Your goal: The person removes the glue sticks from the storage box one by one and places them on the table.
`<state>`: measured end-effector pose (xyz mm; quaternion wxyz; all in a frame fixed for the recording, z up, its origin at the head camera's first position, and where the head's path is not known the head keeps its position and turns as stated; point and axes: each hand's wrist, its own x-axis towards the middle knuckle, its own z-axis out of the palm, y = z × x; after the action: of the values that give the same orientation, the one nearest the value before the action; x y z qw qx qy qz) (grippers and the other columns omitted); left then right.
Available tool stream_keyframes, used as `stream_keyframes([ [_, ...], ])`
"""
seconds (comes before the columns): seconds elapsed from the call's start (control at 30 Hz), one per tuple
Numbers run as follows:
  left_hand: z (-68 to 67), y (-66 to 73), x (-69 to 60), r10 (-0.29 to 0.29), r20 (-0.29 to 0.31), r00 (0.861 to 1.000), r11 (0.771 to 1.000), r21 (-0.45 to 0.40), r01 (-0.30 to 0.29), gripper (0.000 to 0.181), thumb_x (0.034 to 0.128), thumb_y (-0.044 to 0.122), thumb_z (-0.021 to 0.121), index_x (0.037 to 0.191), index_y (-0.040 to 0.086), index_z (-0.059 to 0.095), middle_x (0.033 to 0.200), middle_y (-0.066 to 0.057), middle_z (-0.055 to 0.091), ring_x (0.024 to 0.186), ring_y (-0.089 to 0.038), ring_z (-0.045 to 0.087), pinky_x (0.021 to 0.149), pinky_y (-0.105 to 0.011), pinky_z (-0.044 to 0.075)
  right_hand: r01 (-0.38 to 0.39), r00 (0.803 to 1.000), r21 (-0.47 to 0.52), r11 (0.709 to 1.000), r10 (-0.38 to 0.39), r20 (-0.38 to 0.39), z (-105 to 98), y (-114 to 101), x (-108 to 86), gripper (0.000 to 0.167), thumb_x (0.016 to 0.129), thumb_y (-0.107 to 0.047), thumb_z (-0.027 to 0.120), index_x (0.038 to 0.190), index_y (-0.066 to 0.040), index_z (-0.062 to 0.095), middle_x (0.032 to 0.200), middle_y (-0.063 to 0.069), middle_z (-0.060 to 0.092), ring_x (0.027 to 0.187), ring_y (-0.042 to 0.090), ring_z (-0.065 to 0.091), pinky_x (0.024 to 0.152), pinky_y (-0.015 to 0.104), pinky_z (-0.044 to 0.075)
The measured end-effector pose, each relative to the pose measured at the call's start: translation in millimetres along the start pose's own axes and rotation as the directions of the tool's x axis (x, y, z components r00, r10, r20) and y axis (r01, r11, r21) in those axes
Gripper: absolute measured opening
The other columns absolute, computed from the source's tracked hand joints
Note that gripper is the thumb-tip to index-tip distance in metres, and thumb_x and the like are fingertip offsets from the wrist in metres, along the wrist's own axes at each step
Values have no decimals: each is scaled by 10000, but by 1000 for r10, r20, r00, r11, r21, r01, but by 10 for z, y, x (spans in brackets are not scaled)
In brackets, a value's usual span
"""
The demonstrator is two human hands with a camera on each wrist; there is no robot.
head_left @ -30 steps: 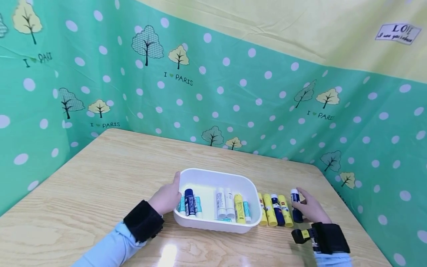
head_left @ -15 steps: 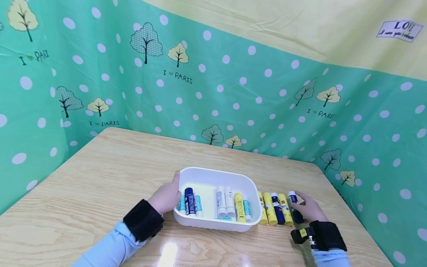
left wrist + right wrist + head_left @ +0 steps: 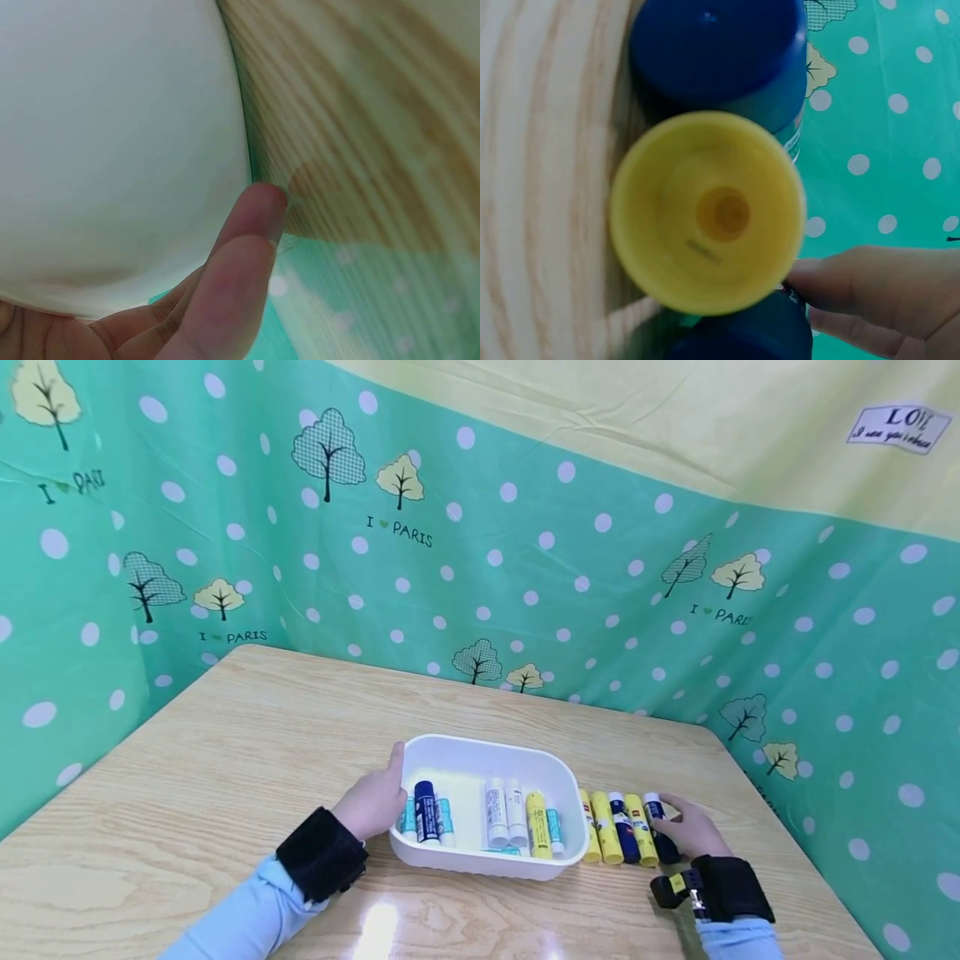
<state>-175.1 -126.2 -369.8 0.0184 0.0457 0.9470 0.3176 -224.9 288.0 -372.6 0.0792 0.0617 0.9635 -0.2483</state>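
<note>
At the left end of a white bin [image 3: 487, 863], my left hand [image 3: 372, 802] rests against the rim, index finger straight along the corner. In the left wrist view, extended fingers of the left hand [image 3: 225, 300] touch the bin's outer wall [image 3: 120, 150]. My right hand [image 3: 693, 829] pinches a navy glue stick with a white end [image 3: 664, 839], lying at the right end of a row beside a yellow stick [image 3: 641, 831]. In the right wrist view, the right hand [image 3: 885, 292] holds the navy stick [image 3: 750, 334] beside a yellow end [image 3: 709, 214].
Inside the bin lie a navy stick [image 3: 427, 812], two white sticks [image 3: 497, 814], a yellow stick [image 3: 537, 825] and several small teal ones. More yellow and navy sticks [image 3: 623, 828] line up against the bin's right side on the wooden table [image 3: 262, 735]. A green dotted curtain [image 3: 450, 568] hangs behind.
My right hand has moved left with the navy stick, bringing it from a small distance up against the yellow stick. The left hand and the bin stay in place.
</note>
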Motion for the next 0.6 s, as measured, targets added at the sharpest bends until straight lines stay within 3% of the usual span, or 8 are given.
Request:
stream_keyframes([
  [0.6,5,-6,9,-3,3,1000,1000,11,3,642,832,51,379,1351,-62,19,617,-100,497,488,-159,486,433,-248,367,-23,1000,21,1000,22,13,11,-12,-6,569,815,-235,512,1275,38,316,1061,312,475,837,311,538,564,336,473],
])
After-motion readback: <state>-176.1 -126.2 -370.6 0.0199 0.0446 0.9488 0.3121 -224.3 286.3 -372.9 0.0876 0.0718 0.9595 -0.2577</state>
